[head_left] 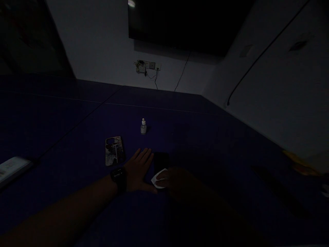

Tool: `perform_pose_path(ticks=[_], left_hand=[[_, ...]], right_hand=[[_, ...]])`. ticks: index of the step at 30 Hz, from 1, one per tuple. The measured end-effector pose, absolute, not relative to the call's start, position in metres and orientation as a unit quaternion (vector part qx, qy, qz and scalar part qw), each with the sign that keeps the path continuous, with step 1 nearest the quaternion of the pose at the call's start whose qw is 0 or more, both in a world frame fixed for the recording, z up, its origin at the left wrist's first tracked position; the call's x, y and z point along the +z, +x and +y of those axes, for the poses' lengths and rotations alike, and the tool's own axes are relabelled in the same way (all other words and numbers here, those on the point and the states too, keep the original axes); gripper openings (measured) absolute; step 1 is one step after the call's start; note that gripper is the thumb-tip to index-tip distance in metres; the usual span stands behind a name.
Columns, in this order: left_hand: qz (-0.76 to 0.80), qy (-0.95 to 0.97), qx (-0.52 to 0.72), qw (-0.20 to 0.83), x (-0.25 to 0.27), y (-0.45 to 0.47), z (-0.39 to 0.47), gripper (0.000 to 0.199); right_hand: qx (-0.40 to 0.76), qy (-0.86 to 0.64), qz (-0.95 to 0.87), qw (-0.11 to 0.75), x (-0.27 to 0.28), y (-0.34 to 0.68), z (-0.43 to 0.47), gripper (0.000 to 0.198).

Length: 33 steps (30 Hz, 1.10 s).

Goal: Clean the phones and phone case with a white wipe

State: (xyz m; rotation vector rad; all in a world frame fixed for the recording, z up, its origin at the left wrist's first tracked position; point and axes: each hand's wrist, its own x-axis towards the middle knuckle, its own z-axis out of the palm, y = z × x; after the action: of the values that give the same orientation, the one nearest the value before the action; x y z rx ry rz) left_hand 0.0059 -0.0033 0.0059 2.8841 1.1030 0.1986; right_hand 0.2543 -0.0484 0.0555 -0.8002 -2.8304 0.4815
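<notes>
**Hands on the dark phone, mid-bench**

I see my left hand (pixel 138 169) lying flat and released on the dark blue bench (pixel 205 144), fingers spread just beside a black slab-shaped phone (pixel 161 160). My right hand (pixel 177 181) presses a small white cloth pad (pixel 158 180) against the phone's near end. A printed phone case (pixel 114 151) lies left of my hands; a small white dropper bottle (pixel 143 127) stands toward the far edge.

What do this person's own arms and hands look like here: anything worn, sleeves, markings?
Both forearms are bare, with no sleeve in view. The left hand has a dark wristwatch with a black band and dark face on its wrist. The right hand lies in deep shadow; no glove, ring or band can be made out on it, though the dim light hides detail.
</notes>
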Motion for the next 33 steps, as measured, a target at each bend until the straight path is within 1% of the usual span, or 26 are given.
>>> perform_pose_path(ticks=[4,6,9,13,15,20,25,27,31,33], left_hand=[[0.357,0.932,0.069,0.014,0.003,0.006,-0.004,0.119],[0.358,0.930,0.087,0.002,0.001,0.006,-0.004,0.118],[0.351,0.932,0.094,-0.002,-0.001,0.005,-0.003,0.117],[0.350,0.933,0.081,0.004,0.000,0.004,-0.002,0.117],[0.349,0.934,0.077,0.006,0.000,0.004,-0.001,0.118],[0.346,0.935,0.080,0.010,0.002,0.005,-0.002,0.117],[0.352,0.933,0.070,0.020,0.004,0.005,-0.003,0.119],[0.353,0.933,0.069,0.022,0.005,0.005,-0.003,0.119],[0.353,0.933,0.062,0.024,0.007,0.006,-0.003,0.119],[0.353,0.933,0.057,0.025,0.007,0.006,-0.003,0.119]], right_hand=[[0.129,-0.325,-0.934,0.075,0.054,0.260,-0.048,0.035],[0.130,-0.312,-0.939,0.071,0.049,0.262,-0.048,0.032],[0.168,-0.266,-0.947,0.068,0.044,0.258,-0.047,0.033],[0.154,-0.304,-0.936,0.090,0.042,0.256,-0.045,0.037],[0.141,-0.313,-0.934,0.098,0.042,0.258,-0.045,0.037],[0.177,-0.248,-0.949,0.080,0.037,0.259,-0.047,0.033],[0.157,-0.303,-0.935,0.097,0.042,0.260,-0.045,0.037],[0.157,-0.301,-0.934,0.109,0.045,0.261,-0.045,0.035],[0.174,-0.267,-0.944,0.083,0.046,0.254,-0.047,0.035],[0.162,-0.278,-0.944,0.077,0.046,0.251,-0.047,0.037]])
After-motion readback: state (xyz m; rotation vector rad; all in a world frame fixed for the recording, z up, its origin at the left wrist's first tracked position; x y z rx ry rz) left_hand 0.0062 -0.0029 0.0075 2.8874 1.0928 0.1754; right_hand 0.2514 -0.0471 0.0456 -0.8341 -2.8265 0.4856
